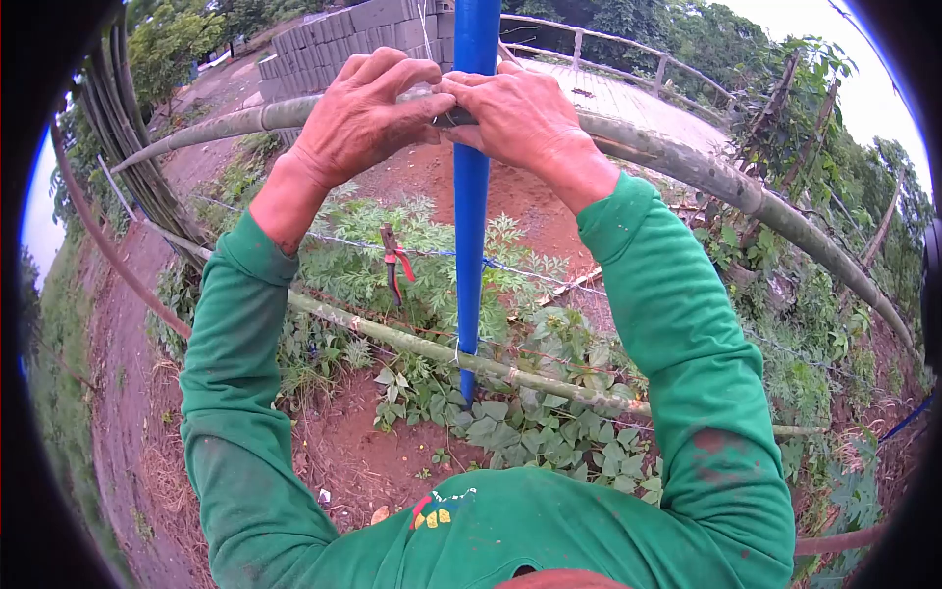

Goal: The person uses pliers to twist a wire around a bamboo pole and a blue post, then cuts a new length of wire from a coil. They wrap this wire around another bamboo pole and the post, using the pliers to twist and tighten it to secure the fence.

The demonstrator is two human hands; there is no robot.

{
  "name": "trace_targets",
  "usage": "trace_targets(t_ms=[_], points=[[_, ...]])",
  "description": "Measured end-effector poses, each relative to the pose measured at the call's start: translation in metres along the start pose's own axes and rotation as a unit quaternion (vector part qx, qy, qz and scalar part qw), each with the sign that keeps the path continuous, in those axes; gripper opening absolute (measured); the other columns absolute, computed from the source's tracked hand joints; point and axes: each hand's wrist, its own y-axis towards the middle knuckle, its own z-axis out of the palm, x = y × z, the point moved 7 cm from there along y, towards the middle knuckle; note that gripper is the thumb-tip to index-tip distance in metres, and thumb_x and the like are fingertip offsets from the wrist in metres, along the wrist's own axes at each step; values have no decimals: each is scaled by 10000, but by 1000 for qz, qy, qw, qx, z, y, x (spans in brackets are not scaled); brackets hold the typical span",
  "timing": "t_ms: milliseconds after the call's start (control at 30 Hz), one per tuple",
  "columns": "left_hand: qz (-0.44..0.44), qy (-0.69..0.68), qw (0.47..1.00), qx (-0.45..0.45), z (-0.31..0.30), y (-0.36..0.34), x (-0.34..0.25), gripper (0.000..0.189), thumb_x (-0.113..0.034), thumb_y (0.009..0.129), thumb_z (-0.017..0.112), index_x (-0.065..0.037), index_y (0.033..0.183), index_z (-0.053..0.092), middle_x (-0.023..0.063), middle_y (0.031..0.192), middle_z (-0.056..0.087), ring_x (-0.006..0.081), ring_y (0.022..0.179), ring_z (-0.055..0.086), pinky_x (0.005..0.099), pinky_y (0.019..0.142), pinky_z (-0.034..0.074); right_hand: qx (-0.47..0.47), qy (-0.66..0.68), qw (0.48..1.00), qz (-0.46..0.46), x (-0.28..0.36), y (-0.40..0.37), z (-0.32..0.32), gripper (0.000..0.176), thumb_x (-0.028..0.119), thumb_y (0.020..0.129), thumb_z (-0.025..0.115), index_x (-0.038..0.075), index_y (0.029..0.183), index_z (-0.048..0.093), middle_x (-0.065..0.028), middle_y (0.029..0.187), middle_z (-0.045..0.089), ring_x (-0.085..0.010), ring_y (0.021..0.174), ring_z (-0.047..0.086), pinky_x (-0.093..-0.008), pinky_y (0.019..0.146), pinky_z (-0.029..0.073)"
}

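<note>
A blue post [471,226] stands upright in the middle of the head view. A thick bamboo pole [687,169] crosses it near the top. My left hand [368,113] rests over this pole just left of the post, fingers curled and thumb toward the crossing. From the right, my right hand [520,123] lies across the post and pole, its fingertips meeting those of my left hand. Whatever is between the fingertips is too small to make out; a thin wire [424,27] rises above them. Lower down, a thinner bamboo pole [412,342] is tied to the post.
Red-handled pliers [396,260] hang on a barbed wire [520,270] left of the post. Leafy plants [549,432] surround the post's foot. Grey blocks [343,49] are stacked behind, and bundled bamboo stems [132,137] stand at the left.
</note>
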Motion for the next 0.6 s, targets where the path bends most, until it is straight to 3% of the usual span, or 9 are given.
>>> trace_targets(t_ms=[33,67,167,200,300,367,467,533,600], points=[[71,76,995,-2,-4,5,-3,388,-182,785,654,-151,1168,602,40,1082,626,258,1051,597,421,916,459,-10,6,1000,-1,0,0,0,403,341,776,715,157,1119,611,-26,995,679,-250,932,656,-384,777,542],[95,69,992,42,4,2,2,360,-190,806,584,-152,1163,595,35,1155,581,231,1138,535,431,1019,393,-3,9,1000,10,0,-3,2,386,341,772,718,153,1093,618,-37,971,682,-254,928,658,-387,780,542],[193,54,979,25,10,7,5,346,-189,814,572,-121,1152,589,39,1135,582,246,1095,554,438,1028,401,18,19,999,35,-5,1,4,344,343,760,728,142,1024,635,-65,905,688,-271,921,662,-399,786,540],[208,46,977,25,12,8,5,295,-195,813,572,-101,1091,590,56,1104,583,249,1092,553,409,1030,412,21,25,999,37,-5,2,3,337,345,755,731,140,1007,640,-72,886,689,-279,921,662,-405,786,539],[191,24,981,26,21,11,9,370,-213,721,701,-60,1040,592,78,1003,600,262,964,583,398,891,483,30,36,998,42,-8,3,5,338,362,745,740,137,979,648,-83,885,689,-291,920,661,-421,779,537],[145,28,989,14,20,13,3,302,-219,722,711,-62,944,581,65,913,572,249,882,569,374,797,486,84,37,994,58,-7,4,2,351,374,739,745,138,981,650,-85,888,690,-291,918,662,-426,779,536],[56,41,997,18,26,9,6,218,-267,786,665,-93,853,552,50,833,531,228,850,556,350,723,478,81,50,993,66,-6,3,-1,374,395,729,753,137,979,652,-85,900,687,-297,920,664,-437,774,535],[-16,38,999,-12,27,6,6,249,-329,843,648,-110,785,543,57,737,496,244,764,568,377,639,475,24,58,996,57,-7,2,-6,379,398,726,757,140,984,653,-80,915,688,-303,918,666,-440,759,538],[-155,36,986,-41,32,0,8,262,-336,846,657,-110,773,548,75,695,503,273,690,576,398,598,476,-28,68,996,50,-11,0,-3,446,408,684,792,111,984,651,-99,933,687,-326,885,676,-451,724,544]])
